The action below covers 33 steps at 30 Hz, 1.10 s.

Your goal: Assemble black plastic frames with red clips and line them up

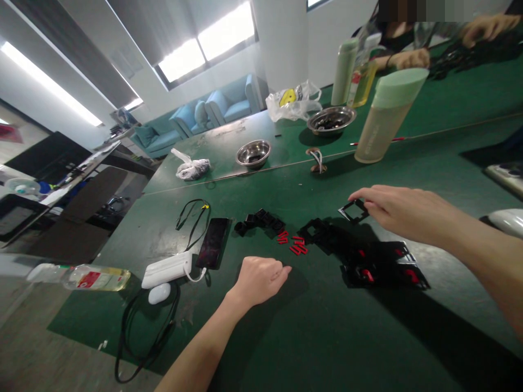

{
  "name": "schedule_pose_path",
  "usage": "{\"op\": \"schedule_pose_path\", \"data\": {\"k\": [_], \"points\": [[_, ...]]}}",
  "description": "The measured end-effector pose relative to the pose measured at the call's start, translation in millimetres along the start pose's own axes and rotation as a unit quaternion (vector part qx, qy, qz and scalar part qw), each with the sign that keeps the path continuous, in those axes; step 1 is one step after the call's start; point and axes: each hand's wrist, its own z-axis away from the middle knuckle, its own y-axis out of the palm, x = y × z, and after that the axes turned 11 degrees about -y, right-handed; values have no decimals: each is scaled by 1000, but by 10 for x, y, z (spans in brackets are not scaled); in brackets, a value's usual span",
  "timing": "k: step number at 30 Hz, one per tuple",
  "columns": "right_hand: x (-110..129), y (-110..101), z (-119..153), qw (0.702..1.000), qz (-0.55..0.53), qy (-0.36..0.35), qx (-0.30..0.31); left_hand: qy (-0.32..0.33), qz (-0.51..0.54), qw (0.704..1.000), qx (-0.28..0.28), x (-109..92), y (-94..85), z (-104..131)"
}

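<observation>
R hand point(398, 209) pinches a thin square black plastic-looking frame point(359, 204), hollow-centred, by its R side; being square, it has no obvious long axis. It's just beyond the heap of flat black plastic-looking parts point(341, 238), can't tell if touching the flat green tabletop point(310, 326). L hand point(261, 277) is clenched, contents unclear, well apart to the frame's near L, but closer than R to the short thin red strips point(298, 250).

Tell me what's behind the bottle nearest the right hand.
Behind the bottle, a thin red stick shows on either side, apparently one piece; its middle is covered. The strip of green tabletop directly behind the bottle is hidden too.
</observation>
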Motion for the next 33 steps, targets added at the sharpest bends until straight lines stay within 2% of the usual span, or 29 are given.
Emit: {"op": "schedule_pose_path", "data": {"k": [14,25,33], "points": [[28,4,-15,1000,7,0,2,0,-10,1000,-6,4,11,-5],[72,49,-11,997,-21,-64,-47,4,-1,1000,-10,6,2,-9],[100,99,-22,995,-45,-80,-27,3,2,1000,-10,0,4,2]]}}
